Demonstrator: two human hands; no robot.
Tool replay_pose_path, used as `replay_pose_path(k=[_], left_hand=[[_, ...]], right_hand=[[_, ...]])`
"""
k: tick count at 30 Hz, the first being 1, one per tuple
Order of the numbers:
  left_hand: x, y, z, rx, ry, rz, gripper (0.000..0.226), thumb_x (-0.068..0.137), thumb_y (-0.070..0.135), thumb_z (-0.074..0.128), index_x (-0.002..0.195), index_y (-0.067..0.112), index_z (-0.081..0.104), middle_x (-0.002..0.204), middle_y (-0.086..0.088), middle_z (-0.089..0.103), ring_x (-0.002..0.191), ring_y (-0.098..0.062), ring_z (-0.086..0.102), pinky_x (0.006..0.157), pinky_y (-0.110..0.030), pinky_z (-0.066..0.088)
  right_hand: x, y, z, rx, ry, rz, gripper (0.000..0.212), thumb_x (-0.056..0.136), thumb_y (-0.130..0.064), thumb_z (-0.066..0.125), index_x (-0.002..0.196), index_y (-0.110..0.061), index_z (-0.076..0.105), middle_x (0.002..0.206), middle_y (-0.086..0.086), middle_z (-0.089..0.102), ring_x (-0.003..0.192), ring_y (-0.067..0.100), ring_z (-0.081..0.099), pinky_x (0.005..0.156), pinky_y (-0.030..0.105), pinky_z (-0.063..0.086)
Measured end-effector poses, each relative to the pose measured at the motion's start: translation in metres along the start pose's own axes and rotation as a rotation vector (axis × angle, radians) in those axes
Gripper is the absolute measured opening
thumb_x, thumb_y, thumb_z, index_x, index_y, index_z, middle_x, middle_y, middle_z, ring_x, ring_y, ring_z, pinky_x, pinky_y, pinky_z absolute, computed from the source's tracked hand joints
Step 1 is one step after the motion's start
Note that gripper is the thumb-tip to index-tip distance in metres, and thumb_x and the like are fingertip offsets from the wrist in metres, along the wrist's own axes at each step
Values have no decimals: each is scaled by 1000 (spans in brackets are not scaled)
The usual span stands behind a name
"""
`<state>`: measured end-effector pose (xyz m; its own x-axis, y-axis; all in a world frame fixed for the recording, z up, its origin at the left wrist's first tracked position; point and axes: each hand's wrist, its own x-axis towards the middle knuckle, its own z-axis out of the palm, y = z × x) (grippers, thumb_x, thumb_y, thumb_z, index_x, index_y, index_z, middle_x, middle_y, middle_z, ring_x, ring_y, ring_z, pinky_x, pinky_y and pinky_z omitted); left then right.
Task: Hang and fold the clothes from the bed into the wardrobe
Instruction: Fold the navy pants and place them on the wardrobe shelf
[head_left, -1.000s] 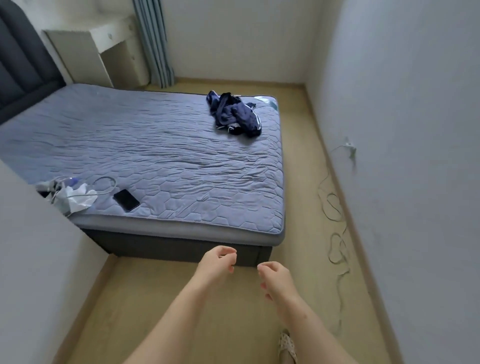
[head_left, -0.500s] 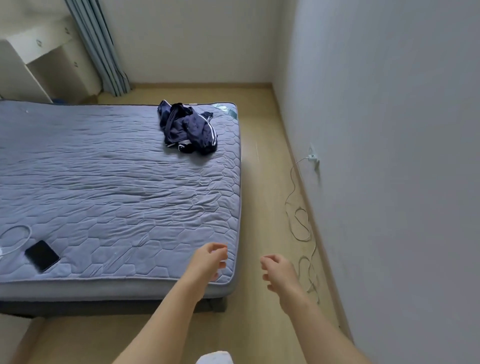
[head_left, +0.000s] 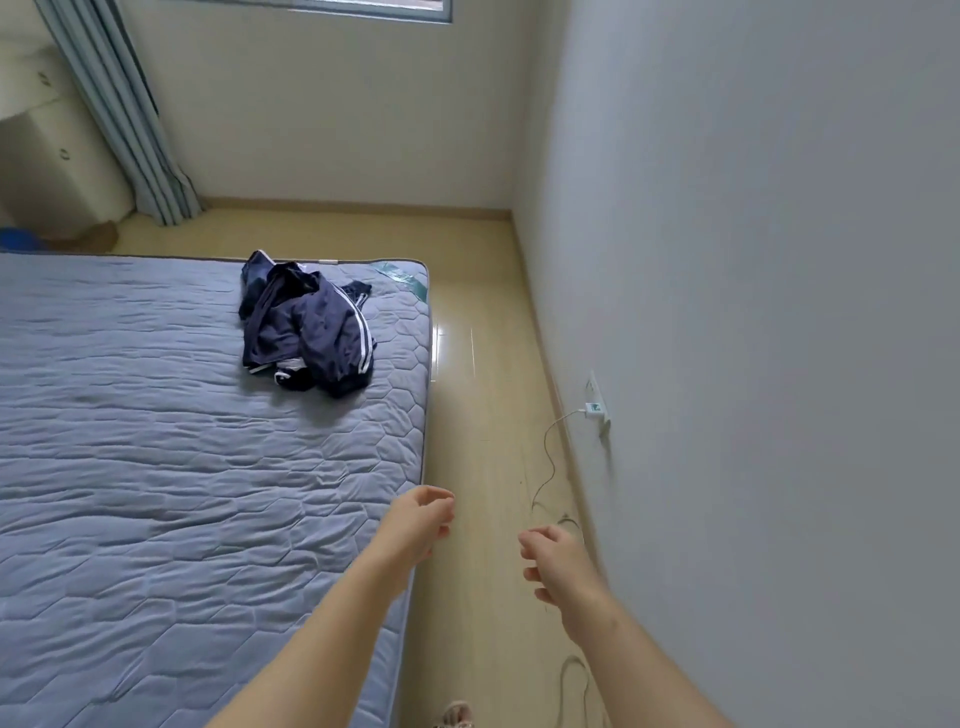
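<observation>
**A Bare, Pale Bedroom**

Pale walls (head_left: 753, 260) met a light wooden floor (head_left: 483, 415). A striped curtain (head_left: 124, 114) hung beside white drawers (head_left: 47, 171). A charger (head_left: 595, 410) sat plugged in, its cable (head_left: 548, 467) trailing down.

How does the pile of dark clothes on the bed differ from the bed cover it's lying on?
The clothes are dark navy with white stripes; the bed cover is pale grey-blue with a quilted hexagon pattern. The clothes lie crumpled in a heap, while the bed cover lies spread flat with only slight ripples. The clothes take up a small patch near the far corner; the bed cover spans the whole mattress. Both are fabric in bluish tones.
</observation>
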<state>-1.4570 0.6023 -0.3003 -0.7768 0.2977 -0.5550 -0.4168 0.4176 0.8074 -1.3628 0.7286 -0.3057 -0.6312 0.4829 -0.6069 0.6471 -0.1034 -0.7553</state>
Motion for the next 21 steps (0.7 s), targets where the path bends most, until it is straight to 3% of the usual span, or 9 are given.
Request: replay_pose_path(k=[3, 8, 21], left_hand=[[45, 47, 5, 2, 13, 40, 11, 94, 13, 47, 100, 13, 57, 79, 2, 57, 65, -7, 53, 55, -20, 35], [101, 87, 5, -14, 36, -12, 12, 94, 14, 46, 99, 15, 57, 80, 2, 58, 69, -8, 54, 56, -21, 35], [298, 205, 23, -114, 223, -87, 12, 91, 14, 49, 89, 21, 58, 76, 3, 58, 66, -9, 53, 52, -19, 34]], right_hand=[[48, -48, -14, 15, 16, -24, 9, 92, -19, 50, 86, -15, 55, 77, 1, 52, 74, 18, 48, 65, 27, 37], [108, -95, -9, 1, -85, 8, 12, 93, -20, 49, 83, -17, 55, 78, 1, 51, 71, 16, 46, 56, 24, 35], [329, -247, -23, -132, -266, -69, 11, 92, -17, 49, 83, -16, 55, 74, -1, 53, 66, 14, 48, 58, 24, 36]])
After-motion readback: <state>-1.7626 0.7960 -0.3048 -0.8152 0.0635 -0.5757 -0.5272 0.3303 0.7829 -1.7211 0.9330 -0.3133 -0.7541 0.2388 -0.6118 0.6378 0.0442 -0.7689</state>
